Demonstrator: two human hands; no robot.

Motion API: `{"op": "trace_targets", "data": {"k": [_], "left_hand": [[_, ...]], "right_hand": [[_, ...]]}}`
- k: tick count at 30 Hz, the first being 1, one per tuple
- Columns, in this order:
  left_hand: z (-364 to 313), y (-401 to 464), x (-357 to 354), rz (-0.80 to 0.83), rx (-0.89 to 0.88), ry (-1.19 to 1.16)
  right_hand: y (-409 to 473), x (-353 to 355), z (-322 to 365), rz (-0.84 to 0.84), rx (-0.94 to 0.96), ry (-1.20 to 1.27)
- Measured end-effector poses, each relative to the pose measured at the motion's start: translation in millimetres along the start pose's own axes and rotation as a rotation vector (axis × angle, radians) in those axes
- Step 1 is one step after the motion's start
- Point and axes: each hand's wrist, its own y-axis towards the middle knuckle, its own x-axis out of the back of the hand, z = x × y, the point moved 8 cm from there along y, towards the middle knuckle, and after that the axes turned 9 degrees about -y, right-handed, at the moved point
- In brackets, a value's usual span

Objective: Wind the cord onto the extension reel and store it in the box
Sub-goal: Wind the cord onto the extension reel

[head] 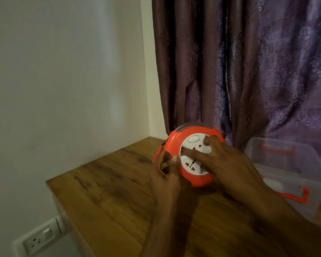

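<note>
An orange round extension reel [174, 141] with a white socket face stands tilted on the wooden table [109, 191]. My left hand [165, 175] grips its lower left rim, thumb on the orange edge. My right hand [224, 164] lies across the white face with fingers spread, pressing on the sockets. A short bit of dark cord [163, 144] shows at the reel's left edge; the rest of the cord is hidden. A clear plastic box [293, 175] with orange clips sits open to the right of the reel.
A white wall runs along the table's left side, with a wall socket and switch [38, 238] low down. A purple patterned curtain [248, 71] hangs behind the table. The table's left edge drops off near the wall.
</note>
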Motion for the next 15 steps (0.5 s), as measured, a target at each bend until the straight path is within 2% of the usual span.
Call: {"op": "trace_targets", "data": {"k": [15], "left_hand": [[-7.8,-5.3,-2.7,-0.002,-0.010,-0.029]], "right_hand": [[-0.8,-0.6,-3.1,0.007,-0.115,0.045]]}}
